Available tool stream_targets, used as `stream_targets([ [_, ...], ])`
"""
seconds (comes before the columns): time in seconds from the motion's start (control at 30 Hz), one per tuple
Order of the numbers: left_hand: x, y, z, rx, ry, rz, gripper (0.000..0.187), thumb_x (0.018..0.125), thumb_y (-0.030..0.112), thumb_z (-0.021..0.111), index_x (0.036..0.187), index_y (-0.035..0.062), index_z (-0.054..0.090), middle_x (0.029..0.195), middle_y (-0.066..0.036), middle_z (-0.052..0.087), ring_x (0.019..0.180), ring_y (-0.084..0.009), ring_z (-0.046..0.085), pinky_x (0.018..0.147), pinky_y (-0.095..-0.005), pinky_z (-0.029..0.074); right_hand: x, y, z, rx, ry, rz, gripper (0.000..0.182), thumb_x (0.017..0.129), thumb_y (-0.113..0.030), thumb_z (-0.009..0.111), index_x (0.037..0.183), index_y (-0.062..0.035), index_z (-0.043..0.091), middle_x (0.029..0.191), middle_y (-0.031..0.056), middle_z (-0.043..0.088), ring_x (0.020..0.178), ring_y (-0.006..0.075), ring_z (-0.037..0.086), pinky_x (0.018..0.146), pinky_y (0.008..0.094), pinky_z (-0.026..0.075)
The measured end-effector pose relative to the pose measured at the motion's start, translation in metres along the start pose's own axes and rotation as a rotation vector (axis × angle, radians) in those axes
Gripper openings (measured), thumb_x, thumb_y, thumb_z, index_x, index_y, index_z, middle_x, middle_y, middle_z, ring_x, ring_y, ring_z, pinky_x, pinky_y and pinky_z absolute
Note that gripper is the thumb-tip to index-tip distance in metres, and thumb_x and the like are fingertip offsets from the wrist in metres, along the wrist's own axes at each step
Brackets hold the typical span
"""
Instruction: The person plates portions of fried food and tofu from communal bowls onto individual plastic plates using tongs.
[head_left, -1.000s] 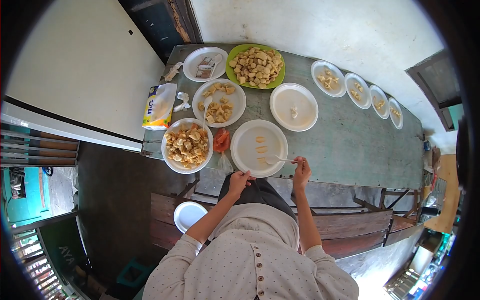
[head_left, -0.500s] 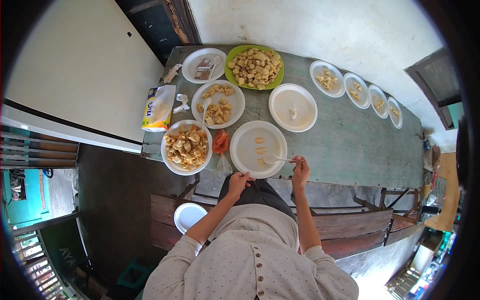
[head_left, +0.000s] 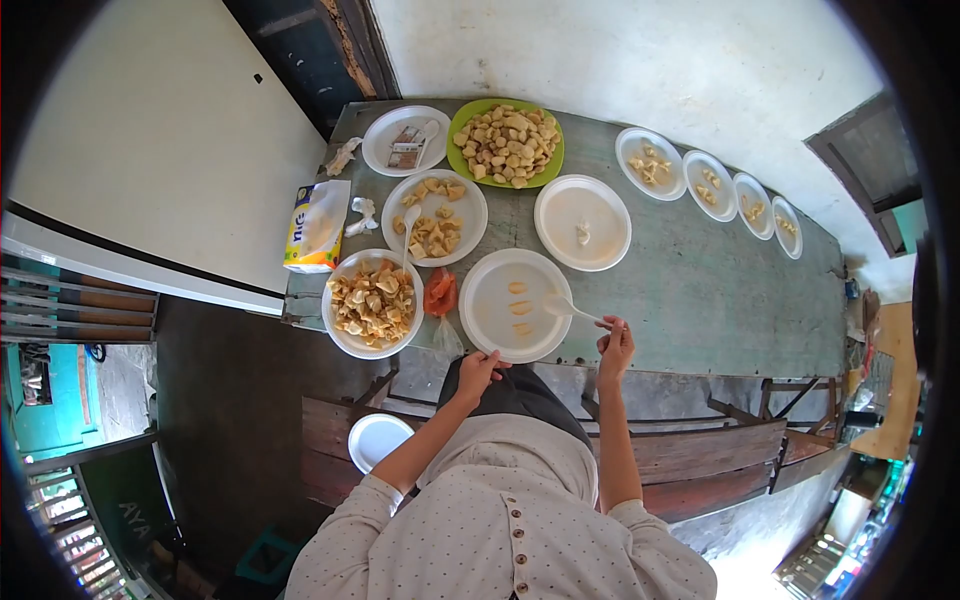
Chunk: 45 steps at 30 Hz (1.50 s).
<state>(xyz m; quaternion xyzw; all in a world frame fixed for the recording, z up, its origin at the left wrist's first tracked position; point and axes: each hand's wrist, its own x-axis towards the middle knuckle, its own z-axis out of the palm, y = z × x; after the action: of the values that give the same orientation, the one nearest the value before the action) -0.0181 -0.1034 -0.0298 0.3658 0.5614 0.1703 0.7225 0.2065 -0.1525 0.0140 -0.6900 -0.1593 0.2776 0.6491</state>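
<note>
Just beyond my lap, a white plate (head_left: 480,318) carries a column of small pale-yellow pieces (head_left: 519,308). My left hand (head_left: 481,374) is closed at its near rim, fingertips on the edge. A white plastic spoon (head_left: 572,309) is pinched by its handle in my right hand (head_left: 617,348), its bowl over the plate's right side. Left of the plate lies a bag of orange-red stuff (head_left: 440,291). Beside that, a plate heaped with folded, fried-looking pieces (head_left: 374,308) stands close. Behind it, another plate holds similar pieces (head_left: 436,238) and a white spoon (head_left: 411,217).
At the back, a green plate (head_left: 555,170) is piled with pale chunks. A white plate (head_left: 610,252) has a small white lump. Several plates with small portions, one nearest (head_left: 632,178), line the wall. A tissue pack (head_left: 315,228) stands left; a plate (head_left: 380,440) rests on the bench.
The spoon has moved right and slightly up from the lowest piece, its bowl now right of the column. My right hand has shifted right with it; my left hand stays at the rim.
</note>
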Motion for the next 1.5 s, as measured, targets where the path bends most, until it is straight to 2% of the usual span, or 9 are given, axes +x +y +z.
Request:
stream_targets([
  [0.17, -0.003, 0.0, -0.001, 0.014, -0.088, 0.04, 0.034, 0.088, 0.036, 0.048, 0.091, 0.0045, 0.058, 0.086, -0.005, 0.066, 0.059, -0.0062, 0.053, 0.051, -0.0183, 0.039, -0.002, 0.002, 0.012, 0.066, -0.103, 0.041, 0.034, 0.092, -0.033, 0.041, 0.094, -0.0032, 0.057, 0.081, 0.0076, 0.061, 0.044, 0.003, 0.035, 0.04, 0.0172, 0.025],
  [0.27, -0.012, 0.01, -0.003, 0.112, -0.165, -0.076, 0.038, 0.088, 0.036, 0.048, 0.091, 0.0006, 0.059, 0.085, -0.006, 0.066, 0.062, -0.0076, 0.054, 0.055, -0.0201, 0.042, 0.001, 0.006, 0.025, 0.116, -0.17, 0.099, 0.036, 0.092, -0.035, 0.042, 0.101, -0.0029, 0.056, 0.088, 0.0085, 0.061, 0.046, 0.0041, 0.037, 0.043, 0.0174, 0.028],
  [0.57, -0.033, -0.013, -0.028, 0.11, -0.088, 0.073, 0.036, 0.089, 0.027, 0.047, 0.103, -0.004, 0.057, 0.085, -0.01, 0.065, 0.075, -0.0122, 0.06, 0.063, -0.0216, 0.047, 0.003, -0.003, 0.095, 0.338, -0.432, 0.204, 0.039, 0.092, -0.034, 0.041, 0.115, -0.003, 0.051, 0.105, 0.0114, 0.057, 0.052, 0.005, 0.038, 0.048, 0.0179, 0.03],
  [0.7, -0.032, -0.017, -0.036, 0.145, -0.057, 0.099, 0.034, 0.089, 0.026, 0.048, 0.102, -0.0029, 0.058, 0.086, -0.01, 0.065, 0.077, -0.0124, 0.061, 0.063, -0.0215, 0.047, 0.012, 0.0, 0.122, 0.24, -0.484, 0.164, 0.038, 0.093, -0.031, 0.041, 0.116, -0.0029, 0.05, 0.105, 0.0098, 0.057, 0.053, 0.0036, 0.039, 0.05, 0.0177, 0.032],
  [0.8, -0.024, -0.021, -0.04, 0.091, -0.052, 0.176, 0.031, 0.089, 0.026, 0.047, 0.104, -0.0003, 0.057, 0.088, -0.008, 0.064, 0.077, -0.0113, 0.059, 0.063, -0.0221, 0.046, 0.021, 0.0, 0.147, 0.066, -0.503, 0.002, 0.033, 0.093, -0.025, 0.041, 0.117, -0.0055, 0.052, 0.088, 0.0011, 0.058, 0.056, 0.0036, 0.043, 0.05, 0.0174, 0.034],
  [0.93, -0.023, -0.002, -0.039, 0.144, -0.054, 0.214, 0.03, 0.09, 0.023, 0.048, 0.103, -0.0014, 0.056, 0.089, -0.009, 0.063, 0.083, -0.0133, 0.06, 0.066, -0.0228, 0.047, 0.033, 0.005, 0.179, 0.02, -0.531, -0.169, 0.028, 0.091, -0.017, 0.045, 0.116, -0.0084, 0.055, 0.078, -0.0014, 0.051, 0.057, 0.0049, 0.044, 0.052, 0.0183, 0.038],
  [1.17, -0.028, 0.021, -0.035, 0.171, -0.005, 0.318, 0.027, 0.089, 0.022, 0.049, 0.1, -0.0015, 0.057, 0.088, -0.008, 0.062, 0.083, -0.0135, 0.06, 0.066, -0.023, 0.047, 0.044, 0.021, 0.198, -0.075, -0.499, -0.248, 0.027, 0.087, -0.01, 0.048, 0.113, -0.0082, 0.057, 0.092, 0.0075, 0.058, 0.06, 0.0102, 0.05, 0.057, 0.0228, 0.043],
  [1.23, -0.024, 0.019, -0.038, 0.188, 0.019, 0.362, 0.028, 0.089, 0.023, 0.049, 0.099, -0.0014, 0.057, 0.086, -0.008, 0.063, 0.079, -0.0136, 0.061, 0.064, -0.0229, 0.047, 0.044, 0.02, 0.196, -0.329, -0.476, -0.454, 0.028, 0.084, -0.01, 0.051, 0.112, -0.0103, 0.057, 0.097, 0.0091, 0.058, 0.059, 0.0151, 0.053, 0.057, 0.0265, 0.044],
  [1.5, -0.015, 0.044, -0.058, 0.196, 0.163, 0.455, 0.023, 0.087, 0.02, 0.051, 0.097, 0.0007, 0.058, 0.079, -0.007, 0.064, 0.071, -0.0124, 0.062, 0.056, -0.023, 0.047, 0.043, 0.003, 0.176, -0.478, -0.706, -0.366, 0.038, 0.075, -0.008, 0.06, 0.113, -0.0109, 0.056, 0.103, 0.0106, 0.058, 0.059, 0.0195, 0.057, 0.058, 0.029, 0.046],
])
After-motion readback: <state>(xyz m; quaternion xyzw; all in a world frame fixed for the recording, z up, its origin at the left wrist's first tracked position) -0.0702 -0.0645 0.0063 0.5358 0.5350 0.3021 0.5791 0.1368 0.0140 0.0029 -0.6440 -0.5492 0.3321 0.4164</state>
